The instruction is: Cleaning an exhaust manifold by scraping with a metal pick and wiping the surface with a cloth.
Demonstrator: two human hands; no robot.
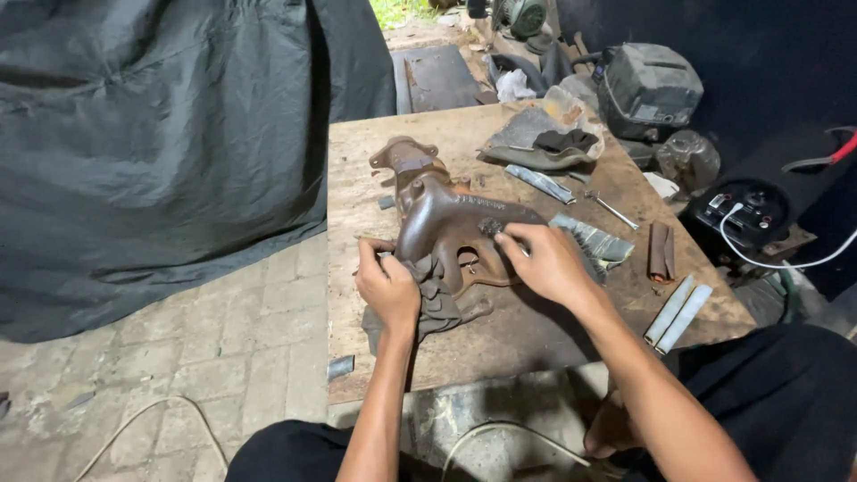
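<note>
Fingers of left hand (pixel 388 284) clutch grey rag (pixel 437 303); right hand (pixel 544 261) apparently pinches scrubber on rusty manifold (pixel 446 223).

Paved brick floor (pixel 241 348), dark tarpaulin (pixel 152 134), worn wooden table (pixel 536 330), dim light

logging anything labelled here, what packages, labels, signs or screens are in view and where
Label: small pale rectangle on the lower front of the dark grey machine casing, top right beyond the board; print too small to read.
Round dark device: right of the board, black, with small white and red patches and a white cable plugged in; whether it has a screen cannot be told.
No packages or signs show.
</note>
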